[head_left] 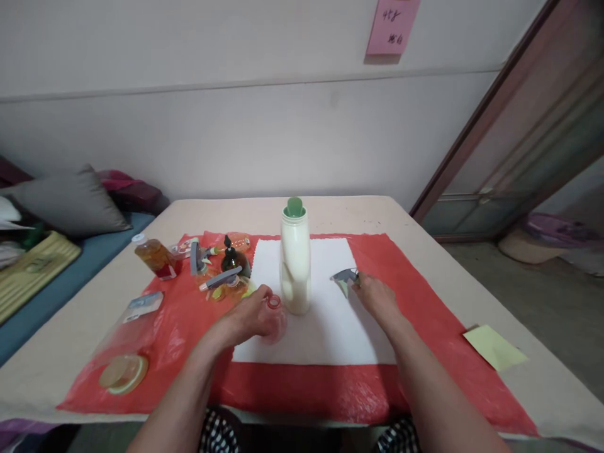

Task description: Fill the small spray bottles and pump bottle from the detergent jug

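My left hand (pixel 259 313) is wrapped round a small clear pinkish bottle (pixel 276 326) with a red ring at its open mouth. It holds the bottle just above or on the white sheet (pixel 325 346). Right beside it stands a tall cream-white bottle (pixel 296 264), upright, with a green spout (pixel 295 207) in its neck. Over the sheet's right side, my right hand (pixel 375 294) is closed on a small grey, blade-shaped piece (pixel 345 275). A pale green part (pixel 343 288) shows under that piece; its exact kind is unclear.
Red plastic (pixel 330 390) covers much of the table. At the left are a bottle of amber liquid (pixel 158 257), a dark pump bottle (pixel 231 257), several small items, a clear bag (pixel 136 327) and a round lid-like object (pixel 123 373). Yellow notes (pixel 494 347) lie at the right edge.
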A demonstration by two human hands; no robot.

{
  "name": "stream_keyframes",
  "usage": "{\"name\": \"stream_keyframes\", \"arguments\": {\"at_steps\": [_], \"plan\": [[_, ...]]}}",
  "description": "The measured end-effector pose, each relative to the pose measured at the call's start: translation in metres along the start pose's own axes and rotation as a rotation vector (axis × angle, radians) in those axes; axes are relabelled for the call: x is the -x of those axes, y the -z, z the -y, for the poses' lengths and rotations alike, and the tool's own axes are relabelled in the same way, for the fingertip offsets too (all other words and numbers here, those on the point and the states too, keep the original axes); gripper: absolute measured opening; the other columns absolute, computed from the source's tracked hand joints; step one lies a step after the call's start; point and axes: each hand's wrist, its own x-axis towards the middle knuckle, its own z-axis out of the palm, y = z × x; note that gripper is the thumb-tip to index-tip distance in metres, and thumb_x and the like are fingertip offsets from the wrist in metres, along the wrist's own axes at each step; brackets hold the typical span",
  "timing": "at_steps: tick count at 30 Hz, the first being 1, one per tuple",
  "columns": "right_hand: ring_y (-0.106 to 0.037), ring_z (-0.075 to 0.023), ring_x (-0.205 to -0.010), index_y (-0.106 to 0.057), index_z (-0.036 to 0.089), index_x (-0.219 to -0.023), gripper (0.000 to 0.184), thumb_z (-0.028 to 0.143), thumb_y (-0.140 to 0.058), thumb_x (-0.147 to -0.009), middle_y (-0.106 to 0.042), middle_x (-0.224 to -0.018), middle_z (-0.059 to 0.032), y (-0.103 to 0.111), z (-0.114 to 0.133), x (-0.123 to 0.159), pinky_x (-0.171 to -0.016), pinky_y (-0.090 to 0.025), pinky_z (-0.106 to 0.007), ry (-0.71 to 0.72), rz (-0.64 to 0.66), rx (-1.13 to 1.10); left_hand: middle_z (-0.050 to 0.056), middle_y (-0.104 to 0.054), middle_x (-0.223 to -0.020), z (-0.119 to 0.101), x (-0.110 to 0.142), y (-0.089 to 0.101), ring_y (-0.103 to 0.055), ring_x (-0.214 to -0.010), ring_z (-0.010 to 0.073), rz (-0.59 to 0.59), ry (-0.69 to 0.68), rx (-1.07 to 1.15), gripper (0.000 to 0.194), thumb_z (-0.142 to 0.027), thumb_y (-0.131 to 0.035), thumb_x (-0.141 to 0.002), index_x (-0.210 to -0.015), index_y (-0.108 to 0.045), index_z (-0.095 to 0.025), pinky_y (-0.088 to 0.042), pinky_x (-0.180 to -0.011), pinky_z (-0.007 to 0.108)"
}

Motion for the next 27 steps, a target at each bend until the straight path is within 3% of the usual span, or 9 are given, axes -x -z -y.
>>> {"name": "stream_keyframes", "arguments": {"at_steps": [3,8,11,16,19,22,27], "plan": [[-0.067,-0.0311,-0.093,-0.062,0.016,-0.109,0.027,0.027,-0.044,-0.094,-0.068,-0.105,-0.0181,-0.001,-0.005,-0.003,-0.073,-0.049,-0.039,-0.014,0.026,0.025,0.0,-0.061,-0.086,-0.003,0.002,0.002,-0.057,-0.08,0.0209,-0.032,0.008,0.007,0.041,-0.023,-0.067,-0.057,-0.096,-0.054,-0.024,-0.038,-0.064,0.028],[-0.067,-0.0295,-0.094,-0.061,0.019,-0.115,0.031,0.032,-0.043,-0.094,-0.066,-0.11,-0.0167,0.009,-0.006,0.014,-0.073,-0.05,-0.038,-0.018,-0.001,0.037,0.001,-0.064,-0.086,0.005,-0.003,-0.007,-0.06,-0.081,0.0215,-0.077,0.024,0.024,0.061,-0.026,-0.069,-0.059,-0.118,-0.052,-0.022,-0.042,-0.065,0.028],[-0.066,-0.0326,-0.1,-0.058,0.017,-0.121,0.036,0.035,-0.041,-0.095,-0.063,-0.118,-0.0195,0.022,0.001,0.039,-0.073,-0.051,-0.04,0.015,-0.041,0.034,0.001,-0.064,-0.088,0.01,-0.004,-0.011,-0.062,-0.084,0.0225,-0.097,0.02,0.014,0.067,-0.022,-0.07,-0.056,-0.121,-0.053,-0.022,-0.044,-0.068,0.028],[-0.062,-0.0333,-0.113,-0.05,0.018,-0.135,0.044,0.034,-0.044,-0.095,-0.052,-0.141,-0.0172,0.035,0.014,0.106,-0.08,-0.053,-0.041,0.112,-0.05,0.011,0.008,-0.062,-0.114,0.013,0.011,-0.026,-0.061,-0.103,0.0254,-0.204,0.034,0.005,0.076,-0.027,-0.07,-0.061,-0.132,-0.043,-0.021,-0.046,-0.081,0.03],[-0.061,-0.031,-0.117,-0.053,0.019,-0.134,0.044,0.034,-0.045,-0.094,-0.053,-0.143,-0.0139,0.021,0.013,0.156,-0.087,-0.053,-0.04,0.191,-0.016,-0.018,0.01,-0.061,-0.116,0.012,0.022,-0.042,-0.06,-0.104,0.0265,-0.283,0.091,-0.008,0.065,-0.023,-0.069,-0.062,-0.123,-0.046,-0.022,-0.046,-0.081,0.032],[-0.062,-0.0306,-0.118,-0.056,0.021,-0.133,0.046,0.041,-0.039,-0.095,-0.056,-0.14,-0.0129,-0.008,0.003,0.194,-0.092,-0.052,-0.043,0.299,0.03,-0.17,0.011,-0.062,-0.113,0.008,0.032,-0.048,-0.06,-0.103,0.0278,-0.364,0.17,-0.019,0.05,-0.019,-0.066,-0.064,-0.111,-0.049,-0.023,-0.045,-0.081,0.035],[-0.066,-0.0295,-0.109,-0.066,0.019,-0.118,0.045,0.039,-0.034,-0.094,-0.069,-0.121,-0.0127,-0.046,-0.006,0.211,-0.093,-0.051,-0.041,0.282,0.045,-0.241,0.018,-0.057,-0.121,0.004,0.051,-0.035,-0.058,-0.11,0.0322,-0.438,0.227,0.0,0.042,-0.029,-0.06,-0.078,-0.116,-0.048,-0.018,-0.044,-0.086,0.043]]}}
